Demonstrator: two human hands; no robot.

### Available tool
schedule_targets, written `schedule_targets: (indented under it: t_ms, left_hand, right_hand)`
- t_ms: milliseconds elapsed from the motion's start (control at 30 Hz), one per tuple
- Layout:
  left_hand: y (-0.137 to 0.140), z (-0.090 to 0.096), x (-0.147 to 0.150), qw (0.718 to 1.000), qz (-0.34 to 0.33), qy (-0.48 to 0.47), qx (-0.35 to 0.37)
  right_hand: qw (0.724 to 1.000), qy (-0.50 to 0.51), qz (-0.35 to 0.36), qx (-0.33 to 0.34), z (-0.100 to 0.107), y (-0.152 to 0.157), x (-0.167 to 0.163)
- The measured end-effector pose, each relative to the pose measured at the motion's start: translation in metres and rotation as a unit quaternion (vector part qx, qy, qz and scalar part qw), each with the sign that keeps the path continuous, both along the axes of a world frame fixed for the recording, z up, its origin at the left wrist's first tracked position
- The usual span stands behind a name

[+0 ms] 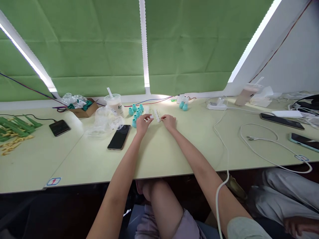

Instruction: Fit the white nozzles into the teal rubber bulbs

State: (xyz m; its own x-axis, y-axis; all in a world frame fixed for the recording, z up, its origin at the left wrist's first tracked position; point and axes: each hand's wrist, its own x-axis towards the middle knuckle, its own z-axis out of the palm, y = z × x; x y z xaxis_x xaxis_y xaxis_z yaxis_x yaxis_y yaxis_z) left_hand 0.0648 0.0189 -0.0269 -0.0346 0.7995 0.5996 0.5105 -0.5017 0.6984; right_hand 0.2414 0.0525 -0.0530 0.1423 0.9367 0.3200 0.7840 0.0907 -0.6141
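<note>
Both my hands work over the table, toward its far side. My left hand (pixel 143 124) pinches a small white piece (pixel 151 117) between thumb and fingertips. Between the two hands lies a short row of small white pieces (pixel 157 116), too small to make out in detail. My right hand (pixel 169 122) is just right of that row, with its fingertips pressed together; whatever they hold is hidden. Several small turquoise vase-shaped pieces (pixel 134 108) stand left of and behind my left hand. Two more turquoise pieces (pixel 184 107) stand farther right.
A black phone (pixel 119 137) and crumpled clear plastic bag (pixel 103 121) lie left. Behind are a drink cup (pixel 115 104) and cardboard box (pixel 84 109). A white cable (pixel 225 142) runs from a power strip (pixel 217 105) over the table edge. Another person's hand (pixel 302 225) shows lower right.
</note>
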Motion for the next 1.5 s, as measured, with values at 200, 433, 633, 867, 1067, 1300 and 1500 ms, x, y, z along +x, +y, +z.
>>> schedule_targets:
  t_ms: [200, 433, 633, 867, 1067, 1300, 1500]
  left_hand:
    - [-0.005, -0.004, 0.012, 0.998, -0.035, 0.052, 0.0]
    - [-0.019, -0.007, 0.036, 0.991, -0.099, 0.086, 0.016]
    - [-0.023, -0.005, 0.04, 0.99, -0.1, 0.099, 0.016]
    - [-0.025, -0.008, 0.045, 0.988, -0.108, 0.101, 0.033]
    - [-0.025, -0.008, 0.046, 0.99, -0.08, 0.1, 0.054]
    - [-0.026, -0.006, 0.045, 0.989, -0.054, 0.101, 0.089]
    - [-0.026, -0.008, 0.044, 0.983, -0.046, 0.113, 0.136]
  right_hand:
    - [0.966, 0.23, 0.09, 0.082, 0.023, -0.035, 0.009]
    - [0.942, 0.289, 0.133, 0.105, 0.027, -0.081, 0.024]
    - [0.933, 0.311, 0.142, 0.112, 0.028, -0.078, 0.028]
    - [0.927, 0.324, 0.156, 0.11, 0.024, -0.077, 0.026]
    - [0.935, 0.282, 0.179, 0.119, 0.029, -0.079, 0.03]
    - [0.941, 0.224, 0.184, 0.177, 0.033, -0.083, 0.031]
    - [0.929, 0.243, 0.188, 0.207, 0.034, -0.082, 0.031]
